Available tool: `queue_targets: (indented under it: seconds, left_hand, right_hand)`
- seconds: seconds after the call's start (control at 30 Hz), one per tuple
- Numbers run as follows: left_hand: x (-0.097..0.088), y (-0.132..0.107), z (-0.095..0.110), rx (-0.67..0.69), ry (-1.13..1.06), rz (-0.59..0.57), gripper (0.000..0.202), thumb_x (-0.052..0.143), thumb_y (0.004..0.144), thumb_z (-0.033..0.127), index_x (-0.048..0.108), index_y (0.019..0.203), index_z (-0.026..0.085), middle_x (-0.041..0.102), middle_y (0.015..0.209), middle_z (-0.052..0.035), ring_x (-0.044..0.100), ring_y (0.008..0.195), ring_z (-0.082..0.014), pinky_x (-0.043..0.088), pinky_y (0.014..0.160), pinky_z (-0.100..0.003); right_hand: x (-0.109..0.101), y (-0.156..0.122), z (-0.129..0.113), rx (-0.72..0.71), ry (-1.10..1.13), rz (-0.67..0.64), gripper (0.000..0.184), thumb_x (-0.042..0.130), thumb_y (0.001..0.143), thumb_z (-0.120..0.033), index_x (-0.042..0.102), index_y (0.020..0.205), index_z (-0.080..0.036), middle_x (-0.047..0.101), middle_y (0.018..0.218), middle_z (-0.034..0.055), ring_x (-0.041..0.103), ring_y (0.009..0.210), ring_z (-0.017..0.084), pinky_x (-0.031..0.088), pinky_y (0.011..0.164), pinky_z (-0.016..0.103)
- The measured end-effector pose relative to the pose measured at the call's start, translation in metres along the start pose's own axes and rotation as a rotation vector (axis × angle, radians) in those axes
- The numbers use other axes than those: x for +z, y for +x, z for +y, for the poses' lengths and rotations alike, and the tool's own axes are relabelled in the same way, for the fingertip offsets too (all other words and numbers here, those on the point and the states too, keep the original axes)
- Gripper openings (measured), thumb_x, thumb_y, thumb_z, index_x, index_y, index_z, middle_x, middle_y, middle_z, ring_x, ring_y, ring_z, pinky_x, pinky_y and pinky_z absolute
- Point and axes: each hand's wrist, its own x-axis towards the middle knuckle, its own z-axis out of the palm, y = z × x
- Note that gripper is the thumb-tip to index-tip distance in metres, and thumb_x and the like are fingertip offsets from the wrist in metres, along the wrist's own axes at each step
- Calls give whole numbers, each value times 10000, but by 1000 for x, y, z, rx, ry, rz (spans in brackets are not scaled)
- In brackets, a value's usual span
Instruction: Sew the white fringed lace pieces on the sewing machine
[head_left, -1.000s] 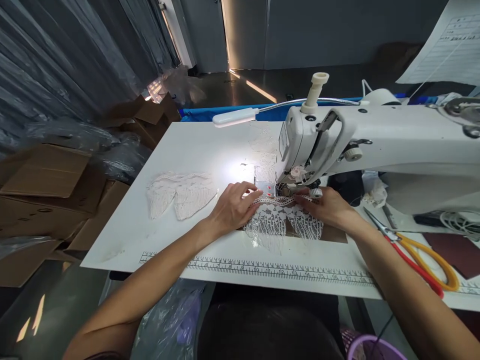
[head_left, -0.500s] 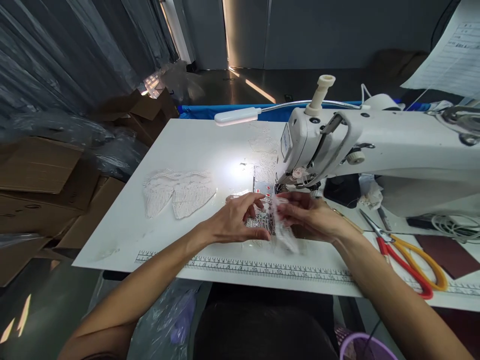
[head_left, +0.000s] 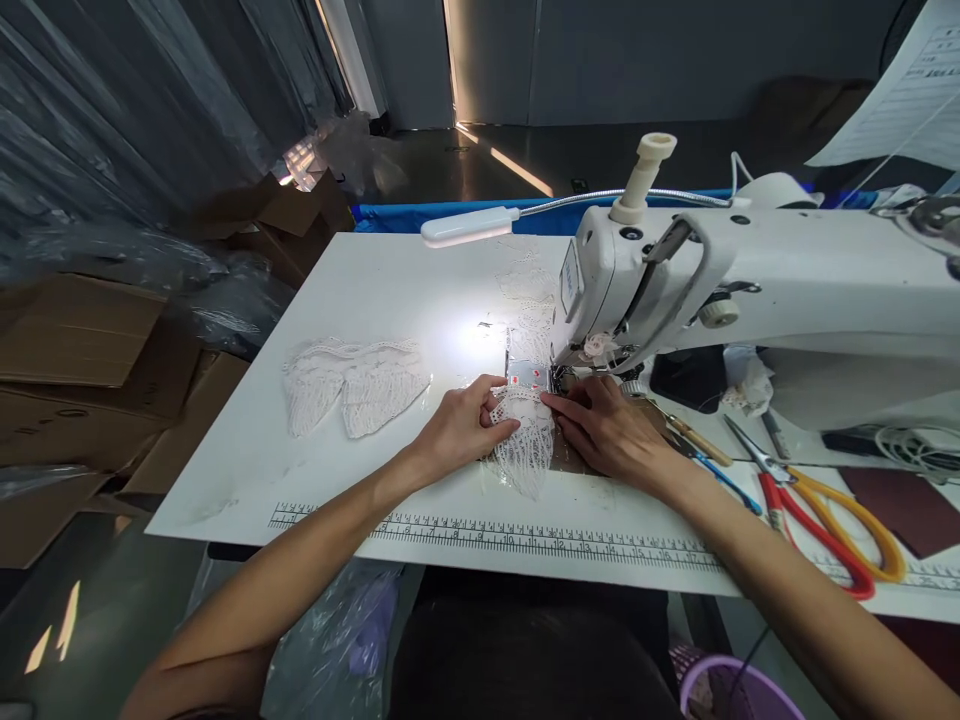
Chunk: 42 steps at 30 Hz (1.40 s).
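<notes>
A white lace piece (head_left: pixel 525 445) with a scalloped, fringe-like lower part lies in front of the sewing machine's needle area, just below the metal plate (head_left: pixel 528 374). My left hand (head_left: pixel 461 425) grips its left edge, with thumb and curled fingers close together. At its upper right corner, the fingertips of my right hand (head_left: pixel 611 430) are closed on the edge beside the presser foot. More lace (head_left: pixel 529 290) extends behind the plate. The sewing machine (head_left: pixel 660 270) stands over the right side, its needle partly hidden.
Two joined lace pieces (head_left: pixel 356 385) lie on the white table (head_left: pixel 247 440) at left. Scissors (head_left: pixel 821 510), a blue pen-like tool (head_left: pixel 731 485) and a wooden-handled tool (head_left: pixel 701 440) lie right of my right hand. A lamp (head_left: pixel 469 227) hangs over the table; a printed ruler (head_left: pixel 525 540) runs along the front.
The lace piece in my right hand has been laid flat in front of the plate. My left hand has closed on its left edge, and my right hand has moved to its upper right corner.
</notes>
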Motion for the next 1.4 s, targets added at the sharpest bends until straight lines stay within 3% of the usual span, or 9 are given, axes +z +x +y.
queue_targets:
  seconds: [0.13,0.37,0.53,0.77,1.0,1.4]
  left_hand:
    - [0,3,-4,-4,32,71,480,682,831,378,551,1247,179,617,814,11,584,628,-109,494,593,-251]
    - [1,1,-4,-27,0,46,488,693,827,391,556,1249,188,604,789,24,587,591,-104,491,561,-245]
    - [2,2,0,-70,-23,29,516,704,821,431,556,1249,183,593,741,34,598,568,-113,488,536,-244]
    - [4,3,0,-105,-30,43,564,722,801,457,554,1267,189,597,736,32,595,566,-118,483,519,-237]
    - [6,3,-2,-96,-38,63,541,726,799,442,565,1251,193,599,741,29,583,574,-114,483,527,-236]
    - [2,-2,3,-25,53,70,542,683,841,453,534,1272,159,634,763,17,566,570,-107,502,537,-253]
  right_hand:
    - [6,2,0,24,-28,42,386,410,991,-260,638,1289,-168,608,995,165,554,927,286,510,800,457]
    - [5,-7,-3,91,146,112,381,422,990,-274,652,1270,-157,597,1053,165,561,934,274,517,795,430]
    - [7,-11,-4,84,190,63,336,479,966,-261,671,1240,-235,609,1090,132,574,977,274,495,850,471]
    - [8,-11,-6,113,206,35,346,481,959,-250,666,1250,-216,614,1117,147,572,1016,299,489,876,523]
    - [-4,-14,-5,63,318,-5,364,517,935,-200,665,1259,-274,618,1115,109,591,995,244,496,885,461]
    - [-7,-16,-9,32,206,-77,377,538,916,-177,677,1238,-316,600,1144,107,592,999,262,483,878,497]
